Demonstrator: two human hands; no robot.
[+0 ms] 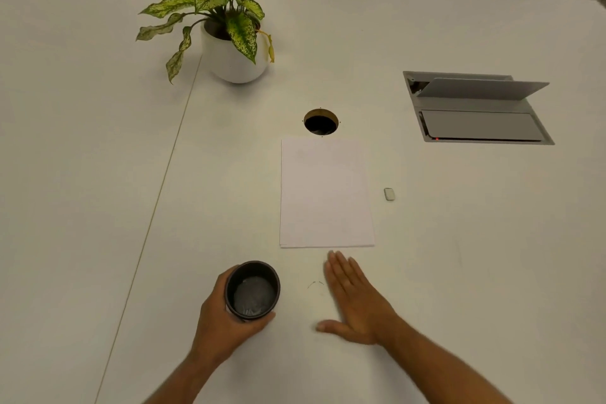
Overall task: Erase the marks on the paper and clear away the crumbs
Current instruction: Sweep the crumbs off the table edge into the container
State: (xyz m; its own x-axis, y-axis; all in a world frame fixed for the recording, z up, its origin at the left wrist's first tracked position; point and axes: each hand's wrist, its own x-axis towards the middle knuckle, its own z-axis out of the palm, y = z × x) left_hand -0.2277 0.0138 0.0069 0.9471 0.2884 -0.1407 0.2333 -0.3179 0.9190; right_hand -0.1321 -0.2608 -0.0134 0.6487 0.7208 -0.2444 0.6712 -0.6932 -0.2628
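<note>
Left hand (219,326) grip closed around dark cup (252,290), near counter (98,174) front edge. Right hand (355,300) flat, fingers extended, holding nothing, beside faint crumbs (315,284). Paper (326,193) just beyond; eraser (389,194) right of paper.

Both forearms run off the bottom edge. The left hand (223,321) wraps a dark cup (252,290), hiding its near wall; the grey contents are too blurred to identify. Specks (315,284) on the surface (98,174) beside the right hand (355,298) are too small to identify. Any marks on the paper (326,193) are too faint to make out.
</note>
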